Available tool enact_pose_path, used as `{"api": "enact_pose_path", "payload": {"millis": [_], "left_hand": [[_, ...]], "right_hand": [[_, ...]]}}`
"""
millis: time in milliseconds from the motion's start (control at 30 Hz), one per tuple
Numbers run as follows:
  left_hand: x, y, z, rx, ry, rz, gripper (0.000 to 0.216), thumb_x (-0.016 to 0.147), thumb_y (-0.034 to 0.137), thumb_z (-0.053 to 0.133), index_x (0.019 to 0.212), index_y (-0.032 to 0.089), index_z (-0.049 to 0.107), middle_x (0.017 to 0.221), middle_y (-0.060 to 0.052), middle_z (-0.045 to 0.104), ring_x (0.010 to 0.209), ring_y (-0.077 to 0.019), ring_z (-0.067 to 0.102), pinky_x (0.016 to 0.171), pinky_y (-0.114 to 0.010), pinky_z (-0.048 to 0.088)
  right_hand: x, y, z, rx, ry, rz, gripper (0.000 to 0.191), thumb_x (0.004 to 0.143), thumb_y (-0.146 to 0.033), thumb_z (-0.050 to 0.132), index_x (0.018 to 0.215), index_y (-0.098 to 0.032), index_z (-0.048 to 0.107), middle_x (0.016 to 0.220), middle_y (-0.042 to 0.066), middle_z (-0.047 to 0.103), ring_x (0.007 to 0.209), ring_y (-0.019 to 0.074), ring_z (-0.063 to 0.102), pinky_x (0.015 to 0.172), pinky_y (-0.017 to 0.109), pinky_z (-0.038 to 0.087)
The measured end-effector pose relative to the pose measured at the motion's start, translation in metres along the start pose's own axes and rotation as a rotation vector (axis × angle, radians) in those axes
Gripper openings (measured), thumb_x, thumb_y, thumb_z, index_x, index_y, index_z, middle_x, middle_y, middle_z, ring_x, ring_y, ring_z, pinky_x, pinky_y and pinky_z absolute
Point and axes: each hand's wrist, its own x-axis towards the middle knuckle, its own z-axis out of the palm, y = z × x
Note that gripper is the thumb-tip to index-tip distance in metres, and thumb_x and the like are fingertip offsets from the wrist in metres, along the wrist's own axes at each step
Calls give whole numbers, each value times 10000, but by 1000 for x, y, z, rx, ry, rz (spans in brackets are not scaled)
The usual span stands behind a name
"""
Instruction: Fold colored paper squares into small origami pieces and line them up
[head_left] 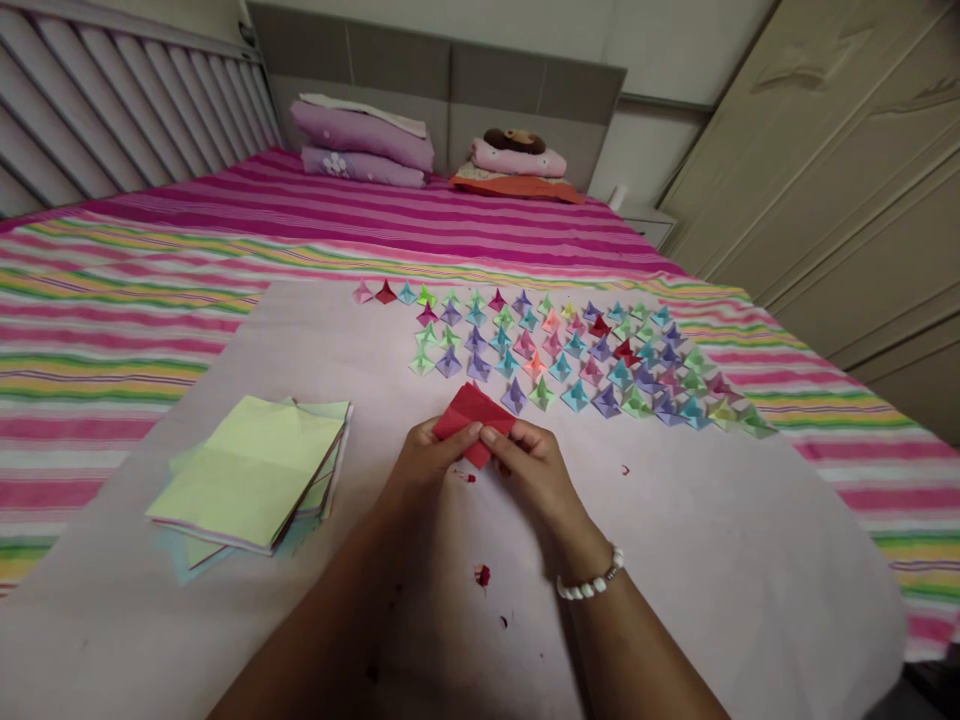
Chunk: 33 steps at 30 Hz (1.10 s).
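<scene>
- At the centre of the head view, a red folded paper point(474, 405) is held over a pale sheet point(697, 570), one corner pointing toward the person.
- Left hand point(421, 458): fingers closed on the paper's left side, thumb on its upper face.
- Right hand point(541, 468): fingers closed on the right side, thumb almost meeting the other thumb near the lower corner. A bracelet point(591, 588) of white beads circles this wrist.
- Beyond the hands and to their right: rows of small folded paper pieces point(575, 396) in purple, blue, green, pink and red, standing on the sheet.
- Left of the hands: a loose stack of paper squares point(251, 460), pale yellow uppermost, edges misaligned.
- Nearer the person, between the forearms: a small red fragment point(482, 575) on the sheet.
- Background: striped bed cover point(847, 420); folded purple bedding point(364, 135) before a grey headboard point(397, 60).
</scene>
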Motion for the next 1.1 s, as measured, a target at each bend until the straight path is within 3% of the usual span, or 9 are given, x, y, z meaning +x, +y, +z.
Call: {"api": "enact_pose_path", "payload": {"millis": [267, 467, 700, 800, 900, 1000, 1100], "left_hand": [[-5, 5, 7, 170, 39, 30, 314, 629, 406, 805, 748, 127, 728, 642, -9, 666, 562, -115, 563, 547, -220, 426], [-6, 9, 11, 149, 126, 46, 320, 600, 401, 807, 761, 137, 730, 612, 11, 651, 547, -109, 554, 520, -208, 419], [-6, 9, 14, 145, 124, 108, 348, 658, 420, 766, 844, 129, 717, 717, -30, 695, 657, -164, 629, 624, -265, 501], [-3, 4, 10, 172, 159, 268, 506, 632, 362, 797, 1071, 142, 673, 977, -80, 713, 883, -214, 658, 776, -307, 525], [3, -2, 4, 222, 197, 514, 674, 627, 288, 813, 1252, 199, 577, 1271, -107, 602, 1141, -240, 581, 939, -337, 485], [5, -4, -1, 289, 180, 657, 569, 670, 254, 792, 1208, 239, 606, 1356, -96, 523, 1248, -245, 506, 988, -347, 463], [5, -3, -3, 301, 141, 692, 453, 695, 251, 773, 1130, 239, 648, 1349, -99, 509, 1296, -261, 464, 991, -356, 467]], "right_hand": [[5, -3, -10, 79, 191, -94, 270, 737, -418, 700, 623, -187, 618, 524, -50, 485, 512, 97, 411, 519, 243, 337], [5, 3, -3, 206, 28, 22, 265, 596, -368, 829, 676, -196, 644, 564, -47, 575, 506, 99, 461, 512, 239, 388], [7, 9, -2, 190, 6, 31, 274, 565, -352, 847, 637, -186, 642, 532, -46, 557, 464, 80, 423, 463, 224, 344], [8, 9, -4, 145, 69, 16, 293, 563, -367, 843, 586, -185, 615, 495, -51, 525, 456, 84, 422, 455, 224, 328], [8, 9, -4, 143, 107, 9, 251, 583, -353, 831, 642, -184, 655, 520, -46, 542, 469, 89, 427, 460, 227, 326], [7, 10, -3, 160, 99, 11, 208, 601, -321, 821, 672, -182, 683, 520, -48, 537, 474, 90, 426, 471, 230, 324], [7, 11, -3, 164, 98, 12, 192, 605, -306, 820, 674, -186, 687, 511, -51, 534, 472, 93, 428, 474, 235, 319]]}}
